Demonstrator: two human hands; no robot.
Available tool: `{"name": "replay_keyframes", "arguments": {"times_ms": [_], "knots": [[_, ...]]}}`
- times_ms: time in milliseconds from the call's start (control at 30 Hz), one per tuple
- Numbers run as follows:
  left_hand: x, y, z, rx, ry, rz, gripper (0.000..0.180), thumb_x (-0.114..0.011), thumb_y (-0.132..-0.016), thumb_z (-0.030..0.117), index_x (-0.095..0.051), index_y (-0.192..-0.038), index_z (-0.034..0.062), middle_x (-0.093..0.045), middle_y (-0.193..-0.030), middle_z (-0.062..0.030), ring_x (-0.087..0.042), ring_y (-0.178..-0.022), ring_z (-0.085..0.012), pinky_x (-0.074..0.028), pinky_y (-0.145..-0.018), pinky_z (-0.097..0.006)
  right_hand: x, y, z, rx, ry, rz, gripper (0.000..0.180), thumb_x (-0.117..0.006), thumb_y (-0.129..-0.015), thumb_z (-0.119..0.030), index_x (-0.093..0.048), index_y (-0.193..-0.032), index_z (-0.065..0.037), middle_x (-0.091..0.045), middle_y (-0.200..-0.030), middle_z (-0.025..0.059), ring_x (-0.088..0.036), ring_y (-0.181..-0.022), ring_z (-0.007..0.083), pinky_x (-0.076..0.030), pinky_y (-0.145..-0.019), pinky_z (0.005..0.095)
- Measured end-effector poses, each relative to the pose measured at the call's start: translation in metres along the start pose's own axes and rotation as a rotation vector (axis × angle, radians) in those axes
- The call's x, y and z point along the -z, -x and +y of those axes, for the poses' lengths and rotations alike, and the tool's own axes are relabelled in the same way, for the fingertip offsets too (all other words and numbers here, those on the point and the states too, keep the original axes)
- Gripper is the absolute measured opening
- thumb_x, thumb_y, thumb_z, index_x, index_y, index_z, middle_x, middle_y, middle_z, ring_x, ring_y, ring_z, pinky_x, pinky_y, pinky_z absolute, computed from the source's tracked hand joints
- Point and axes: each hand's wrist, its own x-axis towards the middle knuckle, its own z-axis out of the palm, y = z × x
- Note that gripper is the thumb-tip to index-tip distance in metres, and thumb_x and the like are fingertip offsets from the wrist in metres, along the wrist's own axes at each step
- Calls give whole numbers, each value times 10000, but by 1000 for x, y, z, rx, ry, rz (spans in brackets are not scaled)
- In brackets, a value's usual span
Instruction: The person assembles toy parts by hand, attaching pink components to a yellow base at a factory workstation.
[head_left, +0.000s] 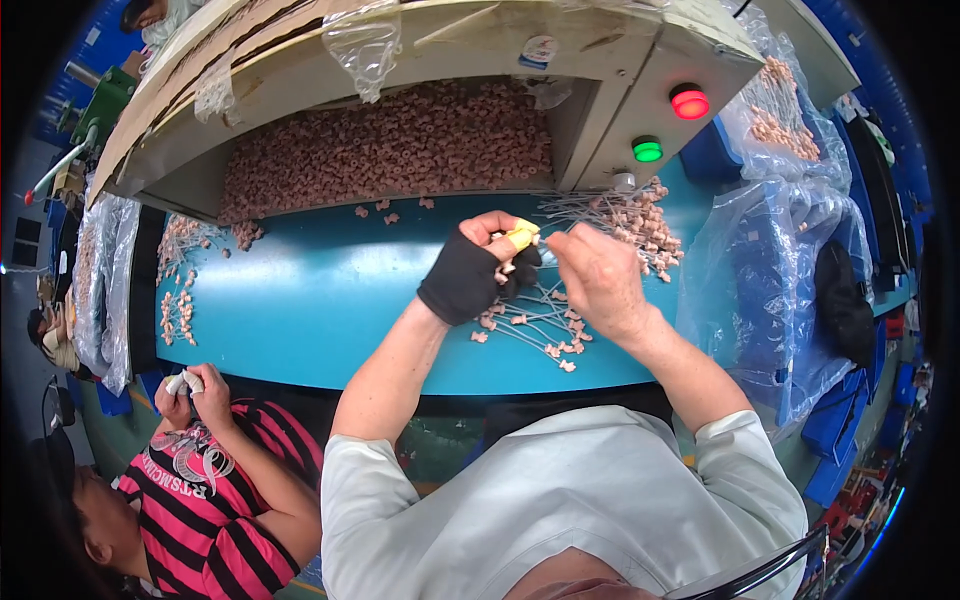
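Note:
My left hand (465,268), in a black fingerless glove with yellow coverings on the fingertips, is closed around a few small pink spool-like pieces (503,272). Right beside it my bare right hand (600,275) pinches with thumb and forefinger close to the left fingertips. What sits in that pinch is too small to make out. Below both hands, pink pieces on thin grey stalks (545,325) lie spread on the teal tabletop (320,310). A denser heap of the same stalked pieces (640,225) rests just beyond my right hand.
A beige machine housing (620,90) arches over a bin of loose pink pieces (400,140); red (689,101) and green (647,149) lamps glow on it. More stalked pieces (178,300) lie far left. Plastic-lined blue crates (765,270) stand right. A co-worker in pink-and-black stripes (215,500) sits at left.

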Motion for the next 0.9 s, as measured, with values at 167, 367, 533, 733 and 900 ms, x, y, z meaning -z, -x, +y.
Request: {"name": "replay_keyframes", "arguments": {"times_ms": [167,367,533,733,900], "knots": [[41,-8,-9,-65,291,-30,350,-501,-977,278,-561,-1171,-6,-608,-794,-21,-551,-645,-65,-429,-547,-193,4,24,-17,18,-21,-87,179,-682,-759,-30,-636,-931,-53,-514,-700,69,-563,-615,245,-446,-535,369],[25,-4,-6,-310,-6,86,407,-534,-812,-94,-500,-1213,-31,-625,-1045,-96,-621,-789,-104,-492,-688,-222,20,24,-8,41,38,-25,125,-698,-762,-112,-652,-872,-76,-555,-809,70,-551,-802,272,-411,-684,395],[8,-3,7,-99,211,-130,401,-446,-858,19,-481,-1257,0,-623,-1089,-104,-596,-817,-95,-457,-613,-193,28,4,39,-178,537,51,94,-684,-767,-135,-663,-838,-78,-597,-851,72,-570,-871,262,-419,-685,395],[14,-6,1,-76,112,-76,318,-549,-939,150,-535,-1227,17,-650,-1016,-96,-601,-767,-90,-435,-560,-195,23,2,42,-214,512,5,74,-660,-788,-122,-659,-845,-74,-606,-829,58,-576,-865,246,-423,-695,385],[12,-6,2,-116,65,4,309,-586,-928,140,-556,-1207,12,-667,-931,-96,-628,-739,-98,-466,-540,-204,31,-1,27,-52,273,112,190,-648,-750,-16,-615,-934,-49,-568,-827,91,-576,-807,274,-427,-727,404]]}}
